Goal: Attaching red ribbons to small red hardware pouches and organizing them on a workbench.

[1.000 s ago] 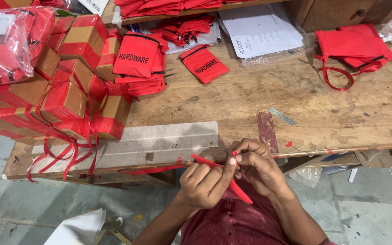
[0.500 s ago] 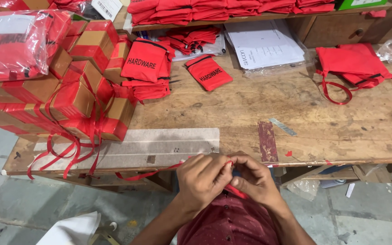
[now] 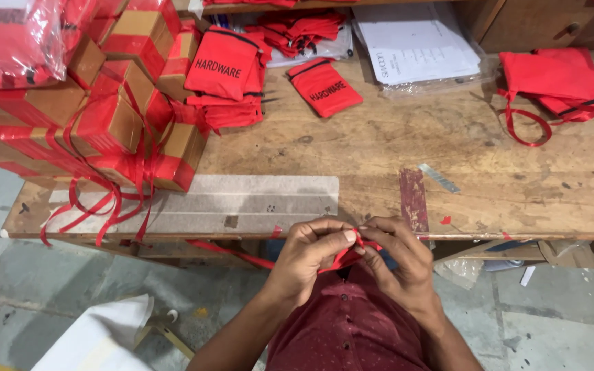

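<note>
Dark red shirt (image 3: 352,330) with tiny pale dots, buttoned front placket, small dark buttons. Forearms bare, no sleeves visible. Left hand (image 3: 307,257) and right hand (image 3: 400,257) bare: no gloves.

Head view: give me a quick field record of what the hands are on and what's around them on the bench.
left hand: pinching the red ribbon
right hand: pinching the same ribbon, fingertips meeting the left hand's
ribbon run: trails left under the bench edge
bench: worn wood
near hands: grey mat, dark red strip
left side: ribbon-tied boxes
back: red pouches, paper stack
right: red bags
</note>
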